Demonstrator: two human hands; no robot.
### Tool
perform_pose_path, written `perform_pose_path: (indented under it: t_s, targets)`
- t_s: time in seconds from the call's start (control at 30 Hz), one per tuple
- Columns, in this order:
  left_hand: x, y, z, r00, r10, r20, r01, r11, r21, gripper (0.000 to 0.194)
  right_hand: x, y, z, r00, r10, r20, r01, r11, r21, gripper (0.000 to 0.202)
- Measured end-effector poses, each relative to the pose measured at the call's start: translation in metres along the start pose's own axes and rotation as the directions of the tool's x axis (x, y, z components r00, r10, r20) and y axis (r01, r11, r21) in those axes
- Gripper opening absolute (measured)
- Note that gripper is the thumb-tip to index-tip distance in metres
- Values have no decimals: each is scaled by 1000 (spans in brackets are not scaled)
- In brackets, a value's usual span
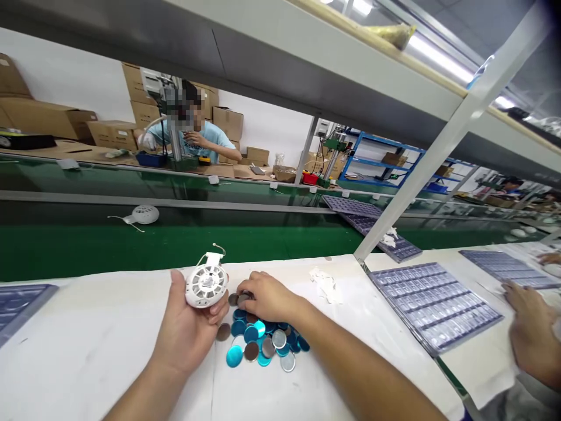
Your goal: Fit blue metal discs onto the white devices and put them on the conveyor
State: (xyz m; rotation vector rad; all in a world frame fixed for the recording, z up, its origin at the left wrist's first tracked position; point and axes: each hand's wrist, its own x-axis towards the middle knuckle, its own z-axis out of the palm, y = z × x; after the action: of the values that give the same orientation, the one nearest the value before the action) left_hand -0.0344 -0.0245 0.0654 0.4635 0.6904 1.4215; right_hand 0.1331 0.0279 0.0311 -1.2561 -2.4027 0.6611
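Fan housing (207, 285), white and round, sits in my left hand (186, 327); my right hand (269, 297), fingers curled narrow, touches discs (251, 334) (blue and metallic) beside it.

We see a round white slotted plastic housing (207, 286) held upright, beside loose blue and silver-grey discs (264, 344) piled on the white-covered counter (346, 351).

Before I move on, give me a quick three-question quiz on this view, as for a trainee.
1. True or false: the left hand holds the white slotted part.
2. Which is the right hand nearest to? A) the blue shelves; B) the loose discs; C) the cardboard boxes.
3. Fill in the colour: the other white part lies on the ____ surface.

Key: 1 true; 2 B; 3 green.
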Motion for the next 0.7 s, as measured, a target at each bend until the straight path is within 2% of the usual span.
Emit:
perform_pose_path:
  t_s: [0.1,0.2,0.43,0.5,0.57,0.63,0.7]
  targets:
    - [-5,-4,3,1000,-26,-8,26,1000,3,44,0,-1,5,1000,3,20,-3,1000,11,9]
    - [-7,-5,4,999,-49,9,49,998,40,41,-3,0,-1,1000,13,-6,-12,998,59,5]
    - [-8,-9,3,994,-108,25,106,991,83,28,-31,1,-22,995,92,-47,-74,953,295,18]
    - [-10,-11,3,993,-105,46,100,990,94,24,-43,-2,-25,988,153,-26,-121,864,488,15]
    - [-12,-15,3,994,-76,80,65,989,130,23,-53,-5,-27,979,203,0,-139,672,727,26]
    - [-15,-20,4,993,-34,111,14,984,176,26,-60,-8,-28,975,223,-5,-110,500,859,36]
    - [-18,-26,5,993,-6,117,-19,978,210,30,-65,-9,-28,972,231,-46,-73,484,872,37]
